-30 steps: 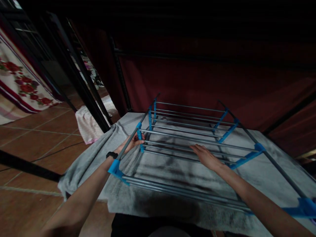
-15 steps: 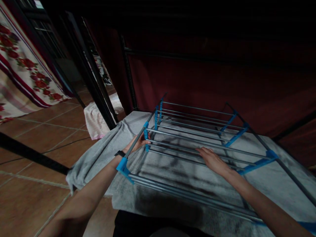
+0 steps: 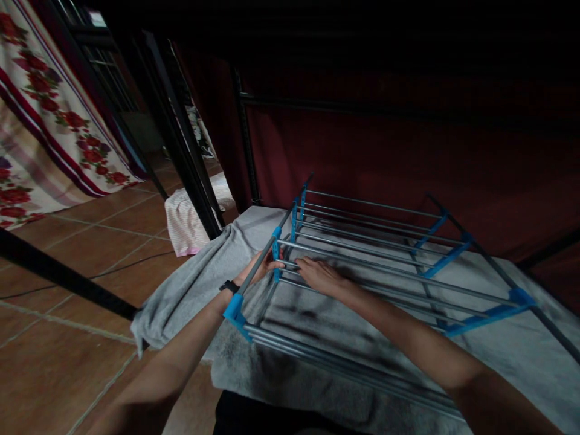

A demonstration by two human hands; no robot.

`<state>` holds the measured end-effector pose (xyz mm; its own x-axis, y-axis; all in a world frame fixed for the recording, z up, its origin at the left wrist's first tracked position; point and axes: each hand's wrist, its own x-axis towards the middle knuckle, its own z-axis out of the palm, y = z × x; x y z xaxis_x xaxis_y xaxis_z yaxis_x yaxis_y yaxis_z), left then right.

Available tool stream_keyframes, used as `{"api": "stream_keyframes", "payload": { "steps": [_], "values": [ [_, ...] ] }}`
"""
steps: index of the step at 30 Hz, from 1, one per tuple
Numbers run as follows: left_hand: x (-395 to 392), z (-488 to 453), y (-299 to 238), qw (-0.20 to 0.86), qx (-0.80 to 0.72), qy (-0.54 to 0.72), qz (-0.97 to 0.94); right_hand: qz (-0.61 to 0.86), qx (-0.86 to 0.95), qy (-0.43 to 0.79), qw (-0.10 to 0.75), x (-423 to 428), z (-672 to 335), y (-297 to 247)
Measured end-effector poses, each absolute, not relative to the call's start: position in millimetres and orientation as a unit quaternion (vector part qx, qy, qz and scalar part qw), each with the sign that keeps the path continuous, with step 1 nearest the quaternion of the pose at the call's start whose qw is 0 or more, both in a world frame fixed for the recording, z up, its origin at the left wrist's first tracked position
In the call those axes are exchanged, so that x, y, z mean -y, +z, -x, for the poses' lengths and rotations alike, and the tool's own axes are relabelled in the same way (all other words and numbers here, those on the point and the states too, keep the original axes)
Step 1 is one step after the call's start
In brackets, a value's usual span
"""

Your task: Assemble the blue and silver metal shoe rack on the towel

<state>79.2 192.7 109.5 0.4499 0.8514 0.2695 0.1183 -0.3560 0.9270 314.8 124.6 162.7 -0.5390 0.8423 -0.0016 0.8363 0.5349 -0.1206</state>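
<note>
A: Where did the rack lie, and what were the hands doing?

B: Grey metal tube rack with blue plastic joints (image 3: 394, 272), lying on a rumpled grey plush blanket (image 3: 194, 275). Left hand (image 3: 259, 267) grasped an upright blue perforated plastic bracket (image 3: 275, 246), thumb in front. Right hand (image 3: 319, 276) was bent over a thin grey metal rod (image 3: 290, 263) just beside it; whether it clenched the rod I could not tell

A: Weak points?

B: My guess: a sideways tug could have drawn the rod out of the bracket. Hard pressure on one side might have twisted the bracket round its rail, or skidded the frame, since the soft blanket gave poor footing

A: Orientation?

B: Rods ran left to right, right ends nearer the wearer. Side rails ran away, bare tips toward a dark red cloth (image 3: 362, 151). Long axis probably along those rails, though the slant view left it unsure
</note>
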Motion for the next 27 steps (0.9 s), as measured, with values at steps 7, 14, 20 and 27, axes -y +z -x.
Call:
{"api": "stream_keyframes", "payload": {
  "steps": [7,14,20,27],
  "values": [
    [-193,-79,112,0.470,-0.333,0.383,-0.722,0.451,0.881,0.143,0.028,-149,-308,156],
    [-195,-75,103,0.432,-0.333,0.386,-0.744,0.467,0.851,0.231,0.070,-170,-278,159],
    [-202,-74,90,0.379,-0.376,0.397,-0.747,0.471,0.857,0.205,0.030,-174,-270,167],
    [-203,-72,86,0.412,-0.360,0.382,-0.745,0.431,0.866,0.248,0.049,-181,-276,165]
  ]
}}
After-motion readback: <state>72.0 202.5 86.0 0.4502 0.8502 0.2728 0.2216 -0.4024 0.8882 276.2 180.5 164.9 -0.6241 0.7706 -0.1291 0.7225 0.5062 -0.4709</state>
